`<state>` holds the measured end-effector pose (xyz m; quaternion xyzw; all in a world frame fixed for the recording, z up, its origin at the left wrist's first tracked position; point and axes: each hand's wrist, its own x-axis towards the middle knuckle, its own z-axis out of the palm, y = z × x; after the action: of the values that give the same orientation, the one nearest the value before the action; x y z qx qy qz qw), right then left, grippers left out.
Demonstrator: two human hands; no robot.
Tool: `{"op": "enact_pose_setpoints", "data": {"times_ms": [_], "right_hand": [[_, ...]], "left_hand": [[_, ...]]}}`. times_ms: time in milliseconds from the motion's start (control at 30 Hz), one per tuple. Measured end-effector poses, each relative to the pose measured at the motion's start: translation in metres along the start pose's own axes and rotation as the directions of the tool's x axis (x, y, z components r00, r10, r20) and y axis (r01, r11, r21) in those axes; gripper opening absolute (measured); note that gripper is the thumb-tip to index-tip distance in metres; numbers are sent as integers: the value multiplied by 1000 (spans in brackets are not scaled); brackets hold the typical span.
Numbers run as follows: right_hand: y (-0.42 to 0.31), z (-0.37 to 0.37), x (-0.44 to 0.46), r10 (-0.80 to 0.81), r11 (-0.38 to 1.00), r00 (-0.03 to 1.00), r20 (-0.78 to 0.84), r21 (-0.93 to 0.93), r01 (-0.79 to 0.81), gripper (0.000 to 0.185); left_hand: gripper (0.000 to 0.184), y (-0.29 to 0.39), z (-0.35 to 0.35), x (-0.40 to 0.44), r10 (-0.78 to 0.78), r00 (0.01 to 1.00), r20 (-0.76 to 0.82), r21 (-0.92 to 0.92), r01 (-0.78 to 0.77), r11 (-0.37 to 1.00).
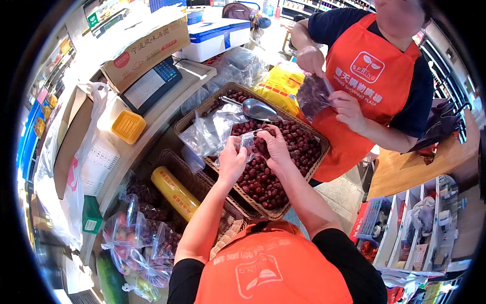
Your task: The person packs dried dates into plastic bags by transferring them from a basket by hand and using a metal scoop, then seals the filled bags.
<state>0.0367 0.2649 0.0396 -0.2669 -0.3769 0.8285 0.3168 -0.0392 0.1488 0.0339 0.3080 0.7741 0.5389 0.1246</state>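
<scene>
A clear plastic bag [247, 140] is stretched between my two hands, above a wicker basket [315, 171] of dark red dates [298, 143]. My left hand [233, 161] is closed on one side of the bag. At the bag's other side, my right hand [274, 147] pinches it with bent fingers, close over the dates. More flat clear bags [207, 133] lie on the dates to the left. Behind my hands a metal scoop [259, 109] rests in the basket. My fingers partly hide the bag's opening.
Across the basket, a co-worker in an orange apron [362, 83] handles a clear bag of dark contents [313, 93]. A yellow film roll [175, 191] and filled bags [134, 248] lie at left. Beyond stand a scale [152, 85] and a cardboard box [147, 53]. A divided organizer [412, 228] is at right.
</scene>
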Motion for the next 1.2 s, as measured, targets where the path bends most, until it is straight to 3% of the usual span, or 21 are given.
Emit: {"op": "enact_pose_setpoints", "data": {"times_ms": [133,233,267,367,400,600,733,833,867,967,1000,1033,1100,1167,1200], "right_hand": [[14,8,4,-115,992,992,-56,47,118,31],[20,11,10,-139,961,990,-34,237,143,28],[27,12,15,-223,951,970,-94,196,238,16],[26,3,22,-60,964,997,-56,255,72,13],[21,10,12,-92,985,987,-129,136,109,24],[26,8,5,-159,987,987,1,38,159,35],[16,2,-1,-87,942,988,130,-311,124,45],[9,0,-3,-291,760,897,332,-489,428,43],[2,-5,-6,-332,680,861,384,-535,501,40],[-12,-18,-13,-398,687,859,322,-517,511,20],[-11,-33,-12,-355,674,864,357,-543,501,14],[-7,-45,-13,-170,695,940,295,-641,326,13],[2,-63,-26,69,339,862,502,-824,453,33],[40,-80,-38,217,-15,726,652,-742,670,67],[38,-65,-49,439,-107,698,566,-738,666,90]], "left_hand": [[25,-10,11,6,10,1000,6,-22,-10,1000],[26,-5,14,6,-3,1000,-9,-66,3,998],[26,-2,13,6,-13,1000,-15,-80,12,997],[24,-12,19,8,-38,999,0,-224,37,974],[24,-19,22,11,-60,998,-6,-223,57,973],[26,-23,20,16,-127,991,42,-271,134,953],[27,-28,20,20,-192,981,28,-297,191,935],[26,-36,19,25,-107,994,8,-450,100,887],[25,-38,15,21,-136,991,7,-402,127,907],[19,-32,0,22,-136,990,35,-437,138,889],[17,-26,-5,21,-151,989,10,-524,133,841],[14,-19,-12,20,-177,984,-22,-516,140,845],[15,-35,-20,25,-156,987,-35,-538,113,835],[15,-28,-27,23,-177,984,-36,-564,126,816],[15,-27,-29,22,-181,983,-37,-564,129,816]]}}
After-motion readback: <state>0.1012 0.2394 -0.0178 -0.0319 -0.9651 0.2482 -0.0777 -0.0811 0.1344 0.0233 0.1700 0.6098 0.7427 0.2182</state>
